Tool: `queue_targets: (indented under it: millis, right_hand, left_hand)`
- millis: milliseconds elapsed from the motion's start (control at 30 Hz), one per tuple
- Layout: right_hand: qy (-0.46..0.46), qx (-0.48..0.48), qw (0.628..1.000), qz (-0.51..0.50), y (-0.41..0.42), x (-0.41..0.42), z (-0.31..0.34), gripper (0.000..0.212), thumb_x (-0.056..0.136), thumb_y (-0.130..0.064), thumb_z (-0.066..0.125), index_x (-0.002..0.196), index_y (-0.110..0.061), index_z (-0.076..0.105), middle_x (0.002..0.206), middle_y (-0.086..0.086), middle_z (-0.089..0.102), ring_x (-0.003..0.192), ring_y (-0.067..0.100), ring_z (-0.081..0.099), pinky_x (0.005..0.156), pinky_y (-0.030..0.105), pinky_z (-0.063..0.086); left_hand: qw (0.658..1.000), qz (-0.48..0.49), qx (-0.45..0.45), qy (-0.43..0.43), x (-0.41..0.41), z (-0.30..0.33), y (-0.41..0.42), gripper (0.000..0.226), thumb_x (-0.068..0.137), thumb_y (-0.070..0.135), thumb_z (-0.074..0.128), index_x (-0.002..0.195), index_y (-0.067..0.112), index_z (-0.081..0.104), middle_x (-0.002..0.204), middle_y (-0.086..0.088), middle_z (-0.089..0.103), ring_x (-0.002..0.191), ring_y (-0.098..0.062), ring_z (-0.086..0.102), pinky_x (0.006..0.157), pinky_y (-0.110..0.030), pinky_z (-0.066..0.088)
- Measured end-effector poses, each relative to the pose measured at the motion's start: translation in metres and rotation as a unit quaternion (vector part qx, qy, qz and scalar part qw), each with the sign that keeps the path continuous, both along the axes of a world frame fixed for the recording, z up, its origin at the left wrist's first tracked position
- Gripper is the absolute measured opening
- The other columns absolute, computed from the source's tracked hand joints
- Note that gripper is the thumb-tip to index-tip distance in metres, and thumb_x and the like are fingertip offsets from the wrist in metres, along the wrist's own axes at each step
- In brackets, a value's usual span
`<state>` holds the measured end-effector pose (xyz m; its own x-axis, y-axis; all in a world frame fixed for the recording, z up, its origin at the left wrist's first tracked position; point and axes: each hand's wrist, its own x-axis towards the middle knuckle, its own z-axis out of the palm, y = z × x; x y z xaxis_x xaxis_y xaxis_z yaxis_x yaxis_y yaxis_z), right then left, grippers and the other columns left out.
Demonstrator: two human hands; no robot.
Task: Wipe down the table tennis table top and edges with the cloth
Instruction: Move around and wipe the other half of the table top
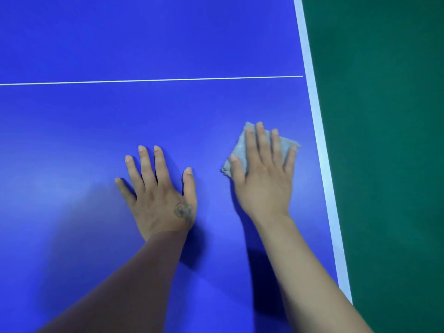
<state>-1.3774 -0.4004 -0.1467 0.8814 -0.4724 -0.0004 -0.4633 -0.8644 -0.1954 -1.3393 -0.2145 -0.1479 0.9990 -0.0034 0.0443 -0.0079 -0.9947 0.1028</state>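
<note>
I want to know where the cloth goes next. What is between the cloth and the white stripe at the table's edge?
Nothing but bare blue table top. The head view shows the grey cloth under the right hand, short of the white stripe.

Left hand (pixel 159 198) and right hand (pixel 263 174) both flat, fingers spread.

Table top (pixel 120 44) smooth, slight sheen; cloth (pixel 240 150) grey, fuzzy.
</note>
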Motion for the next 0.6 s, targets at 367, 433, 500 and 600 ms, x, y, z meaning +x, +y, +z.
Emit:
queue_targets:
  millis: [367,433,500,600]
  right_hand:
    - [0.033,0.032,0.993,-0.104,-0.087,0.126,0.003,0.076,0.108,-0.059,0.016,0.173,-0.022,0.005,0.181,-0.001,0.000,0.166,0.027,-0.008,0.129,0.065,-0.009]
    - [0.053,0.027,0.995,-0.081,-0.078,0.153,0.005,0.075,0.108,-0.058,0.014,0.173,-0.022,0.000,0.181,-0.001,-0.005,0.166,0.029,-0.011,0.128,0.067,-0.012]
    - [0.055,0.033,0.997,-0.037,-0.060,0.172,0.008,0.075,0.109,-0.058,0.016,0.173,-0.022,-0.001,0.181,-0.002,-0.006,0.166,0.029,-0.011,0.128,0.067,-0.012]
    - [0.036,0.037,0.998,0.031,-0.022,0.173,0.008,0.074,0.109,-0.057,0.021,0.173,-0.024,0.003,0.181,-0.003,-0.002,0.166,0.028,-0.009,0.128,0.066,-0.010]
  left_hand:
    - [1.000,0.005,-0.006,0.022,0.002,0.004,-0.001,0.081,0.102,0.067,0.027,0.170,0.023,0.019,0.179,-0.002,0.012,0.165,-0.030,0.004,0.131,-0.061,0.006]
    - [1.000,0.003,-0.006,0.023,0.002,0.004,-0.001,0.080,0.102,0.066,0.028,0.170,0.023,0.020,0.179,-0.002,0.013,0.165,-0.030,0.004,0.131,-0.061,0.007]
    - [1.000,0.005,-0.008,0.024,0.003,0.004,-0.001,0.081,0.102,0.066,0.028,0.169,0.023,0.021,0.178,-0.002,0.014,0.165,-0.030,0.005,0.131,-0.061,0.007]
    - [1.000,0.008,-0.013,0.024,0.003,0.004,-0.002,0.081,0.101,0.067,0.028,0.169,0.024,0.022,0.178,-0.002,0.014,0.165,-0.029,0.005,0.131,-0.061,0.007]
